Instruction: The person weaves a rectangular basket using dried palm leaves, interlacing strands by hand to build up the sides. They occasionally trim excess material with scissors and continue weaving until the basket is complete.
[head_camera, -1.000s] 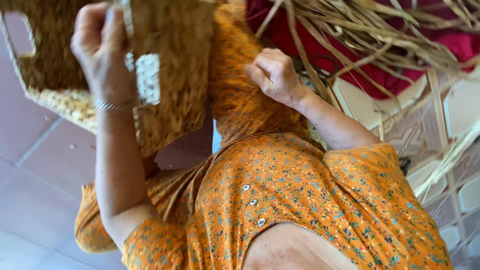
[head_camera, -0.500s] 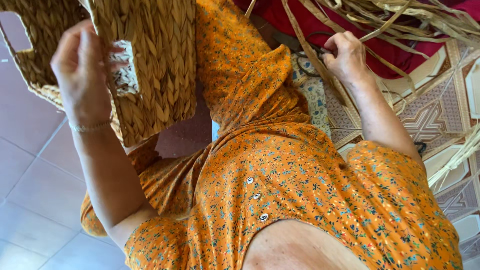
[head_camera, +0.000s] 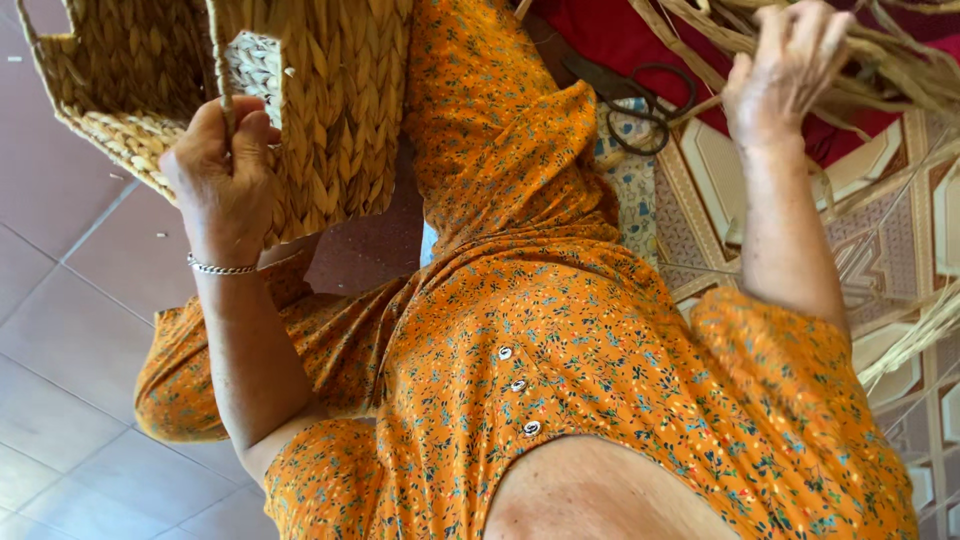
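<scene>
A woven straw basket (head_camera: 330, 120) with a cut-out handle rests against my lap, tilted on its side. My left hand (head_camera: 222, 170), with a silver bracelet on the wrist, grips the basket's wall beside the handle opening. At the top right, my right hand (head_camera: 785, 65) is raised into a bundle of dried straw strands (head_camera: 900, 60), its fingers curled around some of them. My orange flowered dress (head_camera: 560, 330) fills the middle of the view.
Dark scissors (head_camera: 630, 100) lie on a red cloth (head_camera: 600, 30) beyond my knee. A patterned mat (head_camera: 900, 240) covers the floor on the right, with more loose strands (head_camera: 915, 335) over it. Pinkish floor tiles (head_camera: 60, 330) lie on the left.
My right hand has moved from my lap up and to the right into the strand bundle. My left hand has shifted its hold on the basket, which has turned slightly.
</scene>
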